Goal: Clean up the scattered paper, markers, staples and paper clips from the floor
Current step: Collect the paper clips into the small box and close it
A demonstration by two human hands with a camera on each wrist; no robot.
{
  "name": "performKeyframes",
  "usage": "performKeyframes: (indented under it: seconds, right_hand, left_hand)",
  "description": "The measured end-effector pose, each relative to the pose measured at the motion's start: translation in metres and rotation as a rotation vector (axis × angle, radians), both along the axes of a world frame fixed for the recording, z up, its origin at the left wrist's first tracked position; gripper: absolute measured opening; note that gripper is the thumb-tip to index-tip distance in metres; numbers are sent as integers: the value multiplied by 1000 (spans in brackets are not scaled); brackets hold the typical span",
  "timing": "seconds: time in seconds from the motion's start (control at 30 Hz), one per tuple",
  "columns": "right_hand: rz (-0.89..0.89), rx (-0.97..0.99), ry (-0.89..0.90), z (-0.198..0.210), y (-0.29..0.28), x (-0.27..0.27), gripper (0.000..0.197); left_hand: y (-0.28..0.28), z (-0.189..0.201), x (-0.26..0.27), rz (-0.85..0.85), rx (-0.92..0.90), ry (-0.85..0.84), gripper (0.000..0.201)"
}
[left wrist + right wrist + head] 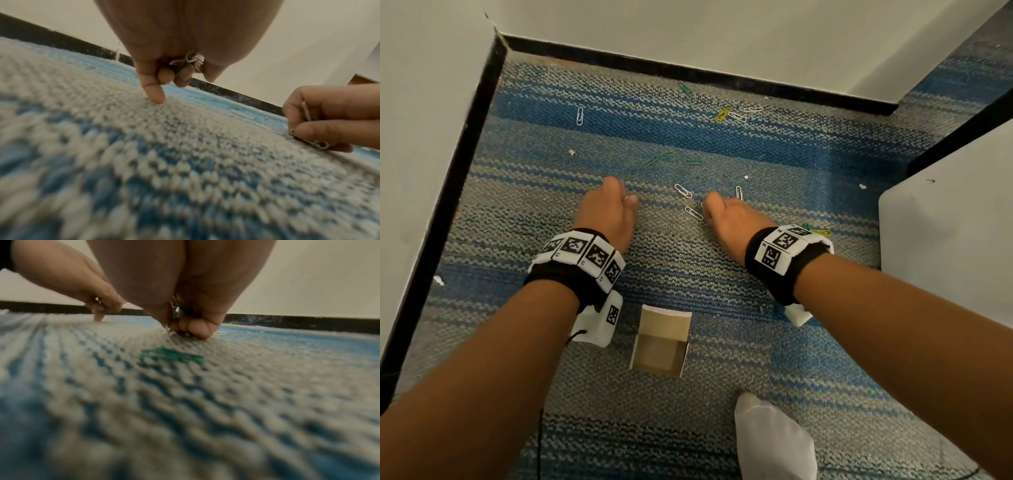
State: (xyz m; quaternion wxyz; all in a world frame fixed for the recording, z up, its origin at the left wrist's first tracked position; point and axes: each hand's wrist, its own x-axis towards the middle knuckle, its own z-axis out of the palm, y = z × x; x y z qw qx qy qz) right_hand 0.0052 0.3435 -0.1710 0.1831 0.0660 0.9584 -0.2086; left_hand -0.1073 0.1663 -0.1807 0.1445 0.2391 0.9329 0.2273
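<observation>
Item one, far left of the carpet: a white paper scrap near the left baseboard, a lone white paper clip toward the far-left corner, and a small staple block below it. Item two: your left hand, fingers curled around a bundle of white clips with one green wire among them, one fingertip touching the carpet. Item three, nearer you between your wrists: an open cardboard box, lying flat, flap extended toward the far wall. Item four, centre: three green clips beyond your hands, two white clips between your hands. Item five: your right hand, fingers curled down onto the carpet, gripping several clips against the palm and pinching a white clip at the pile. Item six, far edge, right of centre: a yellow clip with two white clips just beside it, and a green clip close to the far baseboard. Item seven: a green-and-yellow clip pair just beside your right wristband. Item eight, right edge: a white panel over the carpet; a white sock sits at the near edge.
</observation>
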Motion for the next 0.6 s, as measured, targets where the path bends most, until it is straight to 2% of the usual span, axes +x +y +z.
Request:
performKeyframes:
  seconds: [0.1,0.17,0.27,0.33,0.4,0.53,0.6]
  right_hand:
    - [-157,-44,-22,4,0,-9,34]
    - [-238,-84,-53,3,4,-16,38]
    - [-312,-136,-71,2,8,-22,31]
    - [-358,-148,-39,-2,8,-24,20]
    - [-400,-161,0,-4,8,-24,9]
    - [-239,-53,-21,-10,9,-21,30]
    - [-195,-31,-12,-12,10,-23,28]
  left_hand:
    - [12,7,-8,-85,-5,15,11]
    - [24,13,-17,-154,-36,-49,18]
    - [47,19,-25,-291,-127,-152,26]
    - [62,20,-25,-398,-201,-159,20]
    - [71,17,-22,-455,-286,-142,22]
    - [77,6,-19,-484,-380,-107,32]
    - [78,4,-16,-462,-370,-87,30]
